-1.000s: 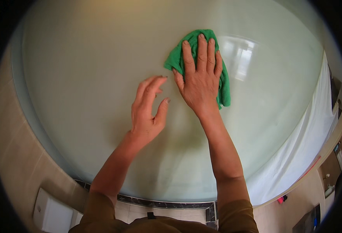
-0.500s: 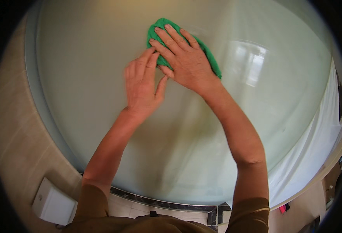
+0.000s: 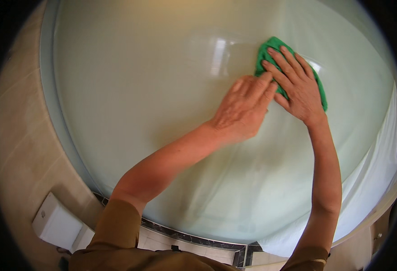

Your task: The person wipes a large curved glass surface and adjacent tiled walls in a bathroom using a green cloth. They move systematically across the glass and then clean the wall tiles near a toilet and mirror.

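A folded green cloth [image 3: 270, 45] lies against a large, pale, frosted glass panel [image 3: 130, 81], right of the middle. My right hand [image 3: 298, 88] rests flat on the cloth, its fingers stretched out and pressing it to the panel. Close beside it, my left hand [image 3: 245, 106] reaches across from the left. Its fingers are partly bent and slightly blurred, with the fingertips at the cloth's left edge near my right thumb. The left thumb is mostly hidden under that hand.
A beige tiled wall [image 3: 18, 117] runs down the left, with a white toilet [image 3: 56, 223] low beside it. White sheeting [image 3: 365, 185] hangs at the right. A dark floor strip [image 3: 185, 232] edges the panel's bottom. Reflections of light show on the glass.
Both hands have moved to the right and a little down the panel, with the green cloth sliding along under my right hand. My left arm now stretches farther across.
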Available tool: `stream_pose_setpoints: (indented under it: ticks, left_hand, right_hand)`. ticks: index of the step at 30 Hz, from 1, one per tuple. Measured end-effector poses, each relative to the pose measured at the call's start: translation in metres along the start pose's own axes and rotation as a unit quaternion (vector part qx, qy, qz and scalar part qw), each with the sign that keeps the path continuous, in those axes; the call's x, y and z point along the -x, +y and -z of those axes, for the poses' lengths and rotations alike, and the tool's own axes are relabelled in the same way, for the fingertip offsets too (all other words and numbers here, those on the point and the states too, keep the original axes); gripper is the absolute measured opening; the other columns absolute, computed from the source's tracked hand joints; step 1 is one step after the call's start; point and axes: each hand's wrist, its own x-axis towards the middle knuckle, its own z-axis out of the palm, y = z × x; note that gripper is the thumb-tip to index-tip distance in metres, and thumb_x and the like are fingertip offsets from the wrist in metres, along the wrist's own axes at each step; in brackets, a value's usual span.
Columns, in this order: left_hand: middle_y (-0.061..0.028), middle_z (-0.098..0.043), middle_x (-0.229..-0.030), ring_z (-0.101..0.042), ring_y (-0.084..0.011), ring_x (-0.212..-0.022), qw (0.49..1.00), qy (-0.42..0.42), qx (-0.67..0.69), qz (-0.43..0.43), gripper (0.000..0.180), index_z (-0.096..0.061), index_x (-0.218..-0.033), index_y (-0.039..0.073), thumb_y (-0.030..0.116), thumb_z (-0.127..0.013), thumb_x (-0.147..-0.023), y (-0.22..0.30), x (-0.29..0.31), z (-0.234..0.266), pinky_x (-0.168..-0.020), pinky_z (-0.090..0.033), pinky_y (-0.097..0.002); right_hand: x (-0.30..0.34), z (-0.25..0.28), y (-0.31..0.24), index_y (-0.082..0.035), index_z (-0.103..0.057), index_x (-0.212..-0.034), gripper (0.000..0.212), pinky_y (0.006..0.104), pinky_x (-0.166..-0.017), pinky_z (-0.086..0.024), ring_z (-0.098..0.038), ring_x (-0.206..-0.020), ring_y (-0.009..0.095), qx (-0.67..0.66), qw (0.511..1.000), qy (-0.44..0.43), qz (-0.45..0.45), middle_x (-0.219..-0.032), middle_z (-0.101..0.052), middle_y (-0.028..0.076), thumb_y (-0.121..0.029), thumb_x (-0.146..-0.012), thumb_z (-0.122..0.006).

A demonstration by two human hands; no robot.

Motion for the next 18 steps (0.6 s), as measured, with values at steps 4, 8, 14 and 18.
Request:
stream_pose_setpoints:
  ticks: [4, 8, 14, 18]
  left_hand:
    - [-0.0178, -0.045, -0.143, -0.05, -0.0391, -0.123, 1.0, -0.008, 0.001, -0.015, 0.063, -0.052, -0.137, -0.002, 0.009, -0.074, -0.079, 0.017, -0.003, -0.023, -0.108, -0.038, -0.0522]
    - [-0.0164, -0.049, -0.14, -0.049, -0.0372, -0.124, 1.0, -0.008, -0.021, -0.02, 0.063, -0.053, -0.136, -0.002, 0.01, -0.075, -0.078, 0.011, -0.002, -0.021, -0.111, -0.036, -0.0529]
    - [-0.0154, -0.052, -0.135, -0.05, -0.0344, -0.122, 0.998, 0.014, -0.066, 0.002, 0.063, -0.055, -0.134, -0.001, 0.014, -0.077, -0.077, 0.017, -0.008, -0.004, -0.11, -0.035, -0.0526]
    - [-0.0153, -0.053, -0.134, -0.05, -0.0349, -0.121, 0.998, 0.03, -0.064, 0.004, 0.065, -0.055, -0.133, 0.0, 0.017, -0.079, -0.075, 0.015, -0.011, 0.023, -0.108, -0.035, -0.0518]
  right_hand:
    - [0.02, 0.005, 0.012, -0.02, -0.051, -0.148, 0.059, 0.0476, -0.123, -0.025, -0.034, -0.149, 0.026, 0.008, 1.0, -0.004, -0.013, -0.159, -0.042, 0.001, -0.037, -0.092, -0.057]
    - [0.013, 0.01, 0.011, -0.021, -0.05, -0.149, 0.062, 0.0485, -0.122, -0.025, -0.034, -0.149, 0.028, 0.027, 0.999, -0.02, -0.017, -0.159, -0.041, 0.001, -0.034, -0.089, -0.06]
    - [-0.002, 0.017, -0.002, -0.022, -0.05, -0.148, 0.063, 0.0479, -0.122, -0.026, -0.033, -0.15, 0.027, 0.017, 1.0, 0.005, -0.025, -0.159, -0.041, 0.001, -0.03, -0.087, -0.062]
    - [-0.017, 0.031, -0.013, -0.022, -0.05, -0.148, 0.064, 0.0474, -0.122, -0.026, -0.032, -0.15, 0.026, 0.013, 0.999, 0.015, -0.029, -0.159, -0.04, 0.002, -0.027, -0.086, -0.066]
